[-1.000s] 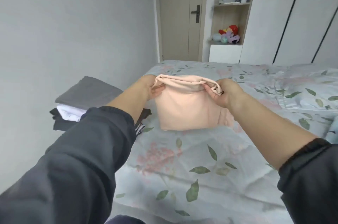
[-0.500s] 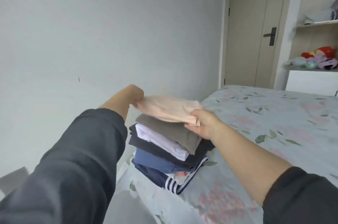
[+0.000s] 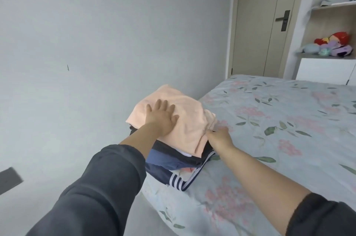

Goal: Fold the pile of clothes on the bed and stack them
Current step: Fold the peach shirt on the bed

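A folded peach garment [image 3: 189,118] lies on top of a stack of folded clothes [image 3: 173,166] at the left edge of the bed [image 3: 279,124]. My left hand [image 3: 161,116] presses flat on the peach garment with fingers spread. My right hand [image 3: 219,135] is at the garment's right edge, fingers curled at the fabric; whether it pinches the cloth is hard to tell. Beneath the peach piece I see dark, blue and navy layers, the lowest with white stripes.
The bed has a pale floral cover stretching to the right. A grey wall runs close along the stack's left side. A wooden door [image 3: 258,23] and shelves with plush toys [image 3: 331,45] stand at the far end.
The peach garment went from being held above the stack to lying on it. My left hand let go and now presses flat on top; my right hand slid to the right edge.
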Motion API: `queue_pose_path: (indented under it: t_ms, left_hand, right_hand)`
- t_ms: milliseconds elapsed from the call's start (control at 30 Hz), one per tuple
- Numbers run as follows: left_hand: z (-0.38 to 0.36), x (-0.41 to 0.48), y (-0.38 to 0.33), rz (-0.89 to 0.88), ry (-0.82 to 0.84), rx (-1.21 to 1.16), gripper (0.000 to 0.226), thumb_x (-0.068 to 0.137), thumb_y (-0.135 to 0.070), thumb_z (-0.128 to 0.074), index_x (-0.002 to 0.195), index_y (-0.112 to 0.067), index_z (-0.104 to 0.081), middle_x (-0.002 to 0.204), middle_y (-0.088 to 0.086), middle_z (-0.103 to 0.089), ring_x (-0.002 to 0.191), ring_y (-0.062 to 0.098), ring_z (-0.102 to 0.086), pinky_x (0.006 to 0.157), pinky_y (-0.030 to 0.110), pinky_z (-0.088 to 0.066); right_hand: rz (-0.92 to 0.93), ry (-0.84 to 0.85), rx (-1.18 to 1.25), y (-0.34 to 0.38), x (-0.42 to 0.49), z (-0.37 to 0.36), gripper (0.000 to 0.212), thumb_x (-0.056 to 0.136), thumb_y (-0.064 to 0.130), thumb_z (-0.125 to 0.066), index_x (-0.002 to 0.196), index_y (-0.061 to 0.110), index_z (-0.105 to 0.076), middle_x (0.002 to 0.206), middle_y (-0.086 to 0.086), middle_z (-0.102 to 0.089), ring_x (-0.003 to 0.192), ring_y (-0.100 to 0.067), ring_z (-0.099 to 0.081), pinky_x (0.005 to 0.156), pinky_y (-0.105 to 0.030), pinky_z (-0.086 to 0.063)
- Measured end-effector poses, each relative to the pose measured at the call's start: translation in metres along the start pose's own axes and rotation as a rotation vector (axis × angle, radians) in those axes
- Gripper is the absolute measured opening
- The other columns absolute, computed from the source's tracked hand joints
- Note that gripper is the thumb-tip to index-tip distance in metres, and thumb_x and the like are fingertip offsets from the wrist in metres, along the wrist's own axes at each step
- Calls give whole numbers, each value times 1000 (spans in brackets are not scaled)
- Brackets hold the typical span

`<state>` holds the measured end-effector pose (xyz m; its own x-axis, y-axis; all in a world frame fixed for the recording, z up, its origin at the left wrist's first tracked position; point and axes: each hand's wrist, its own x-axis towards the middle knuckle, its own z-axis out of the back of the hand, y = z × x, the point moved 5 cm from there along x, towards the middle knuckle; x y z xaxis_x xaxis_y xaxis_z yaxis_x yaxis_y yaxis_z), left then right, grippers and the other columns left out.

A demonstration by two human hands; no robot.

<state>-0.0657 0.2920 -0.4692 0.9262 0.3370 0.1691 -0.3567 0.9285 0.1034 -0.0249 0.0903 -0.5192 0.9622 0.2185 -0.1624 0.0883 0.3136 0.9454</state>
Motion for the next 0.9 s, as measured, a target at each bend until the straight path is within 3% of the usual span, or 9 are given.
queue_pose_path:
  t_ms: [167, 300, 533, 700, 900]
  left_hand:
    - [12, -14, -90, -244, -170, -78, 60, 99, -40, -26, 153, -26, -2, 161, 4, -4, 147, 25, 2, 115, 55, -4]
    - [12, -36, -192, -434, -215, -101, 61, 100, -40, -27, 153, -25, 0, 161, 6, -1, 147, 26, 4, 115, 55, 0]
    - [-13, -104, -370, -661, -182, -214, 62, 100, -42, -27, 152, -29, 4, 160, 4, 11, 146, 26, 16, 113, 56, 9]
    - [-29, -164, -474, -771, -137, -274, 62, 99, -45, -27, 152, -33, 5, 160, 0, 16, 145, 24, 21, 112, 56, 13]
    - [-67, -207, -548, -842, -7, -305, 61, 100, -47, -23, 151, -34, 8, 159, -1, 18, 144, 24, 23, 112, 56, 13]
  right_hand:
    - [343, -211, -511, 4, -11, 71, 63, 92, 21, -51, 145, 4, -22, 150, -15, -25, 135, -31, -28, 107, -38, -30]
    - [405, -318, -1030, -25, -29, 147, 66, 96, 33, -41, 150, 11, -10, 159, -11, 0, 145, -27, -6, 117, -45, -12]
    - [113, -462, -1363, -131, -90, 294, 68, 98, 47, -23, 152, 14, 1, 159, -9, 12, 147, -28, 9, 115, -54, 4]
    - [-125, -514, -1424, -199, -147, 383, 68, 98, 48, -20, 152, 14, 4, 159, -9, 12, 147, -27, 9, 115, -54, 3]
    - [-369, -574, -1379, -265, -203, 457, 70, 98, 50, -25, 152, 14, 0, 160, -8, 9, 147, -25, 7, 115, -53, 1]
